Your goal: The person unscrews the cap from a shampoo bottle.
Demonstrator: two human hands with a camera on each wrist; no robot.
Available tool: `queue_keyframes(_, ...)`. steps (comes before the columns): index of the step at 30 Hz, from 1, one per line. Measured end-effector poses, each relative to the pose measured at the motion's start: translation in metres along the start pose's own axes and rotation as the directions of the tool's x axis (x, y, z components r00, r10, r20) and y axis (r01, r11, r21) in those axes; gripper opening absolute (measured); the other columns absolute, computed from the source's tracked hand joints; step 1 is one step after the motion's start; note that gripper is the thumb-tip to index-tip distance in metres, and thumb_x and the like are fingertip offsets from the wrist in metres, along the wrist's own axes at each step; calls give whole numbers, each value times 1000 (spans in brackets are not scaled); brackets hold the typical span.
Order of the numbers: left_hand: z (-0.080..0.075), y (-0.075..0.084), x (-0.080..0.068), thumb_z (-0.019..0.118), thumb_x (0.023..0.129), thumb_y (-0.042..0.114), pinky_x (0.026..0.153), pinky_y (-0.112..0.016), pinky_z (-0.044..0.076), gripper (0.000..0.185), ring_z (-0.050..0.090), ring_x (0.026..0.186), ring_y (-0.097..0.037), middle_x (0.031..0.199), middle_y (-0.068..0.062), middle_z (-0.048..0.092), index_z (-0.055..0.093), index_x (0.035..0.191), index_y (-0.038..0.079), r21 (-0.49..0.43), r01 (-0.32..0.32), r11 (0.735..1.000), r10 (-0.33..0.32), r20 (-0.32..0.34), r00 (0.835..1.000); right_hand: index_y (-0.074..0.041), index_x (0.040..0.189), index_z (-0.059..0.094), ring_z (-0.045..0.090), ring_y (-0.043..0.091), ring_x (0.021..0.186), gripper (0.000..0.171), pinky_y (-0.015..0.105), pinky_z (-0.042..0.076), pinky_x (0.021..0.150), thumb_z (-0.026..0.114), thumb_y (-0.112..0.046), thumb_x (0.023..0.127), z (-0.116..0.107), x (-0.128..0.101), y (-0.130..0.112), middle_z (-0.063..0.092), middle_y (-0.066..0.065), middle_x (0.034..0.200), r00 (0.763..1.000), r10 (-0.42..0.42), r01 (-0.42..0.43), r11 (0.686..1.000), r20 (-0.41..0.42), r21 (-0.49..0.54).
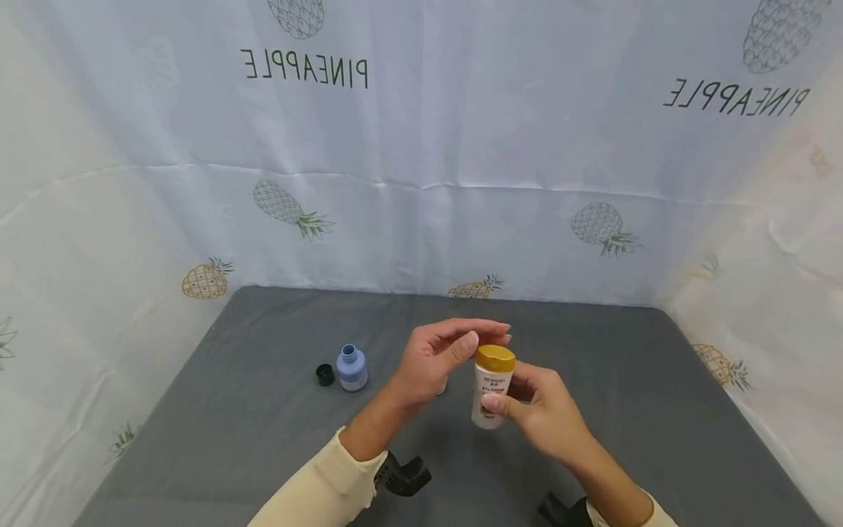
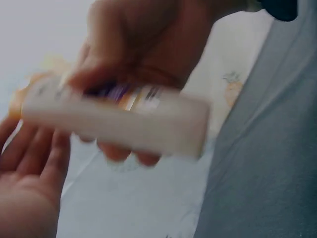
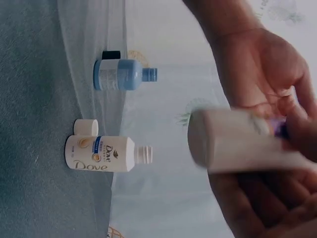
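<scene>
Right hand: your right hand (image 1: pixel 536 410) grips the white bottle (image 1: pixel 490 399) around its body, upright above the grey table (image 1: pixel 658 410).
Left hand: your left hand (image 1: pixel 437 362) sits just left of the bottle — fingers relaxed and open, reaching over its gold cap (image 1: pixel 495 358), gripping nothing.
Blue bottle (image 1: pixel 352 368): uncapped, well left of the white bottle — black cap (image 1: pixel 325 375) just beside it.
Dove bottle (image 3: pixel 101 153): uncapped, near the blue one.

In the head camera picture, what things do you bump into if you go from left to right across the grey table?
Small black cap → blue bottle with no cap on → left hand → white bottle with a gold cap, held in the right hand.
</scene>
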State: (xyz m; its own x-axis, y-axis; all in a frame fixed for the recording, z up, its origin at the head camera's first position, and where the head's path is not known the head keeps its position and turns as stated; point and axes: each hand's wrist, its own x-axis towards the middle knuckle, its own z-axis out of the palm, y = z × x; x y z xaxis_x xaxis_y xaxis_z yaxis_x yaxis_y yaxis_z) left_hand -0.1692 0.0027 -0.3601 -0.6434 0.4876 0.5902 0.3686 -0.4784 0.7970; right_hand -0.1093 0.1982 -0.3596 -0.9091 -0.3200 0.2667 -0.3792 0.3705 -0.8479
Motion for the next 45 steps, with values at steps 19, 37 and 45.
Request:
queue_keyframes(19,-11,2,-1,73,99,18,98,-26,58,62,72,111,-12,121,4,75,44,122,-33,-226,57,972,-6,223,975,5,111,73,74,6,92,19,29,64,81,72,5,93,1,-2,-1,79,12,101,975,-188,170,975,121,141)
queue_keyframes(37,14,6,-10,83,86,1,95,-33,63,30,68,102,-13,107,-31,66,71,112,-9,209,-61,976,81,-90,993,-2,119,73,76,3,90,29,27,64,78,77,1,90,11,-5,-5,81,11,103,975,-207,201,977,-79,-77)
queue_keyframes(45,23,12,-13,83,85,1,92,-29,61,33,65,105,-11,114,-20,67,74,117,2,293,92,952,-39,-181,983,-6,115,75,75,3,83,26,27,64,78,79,-4,89,13,-4,-3,81,6,100,975,-197,185,976,-103,-116)
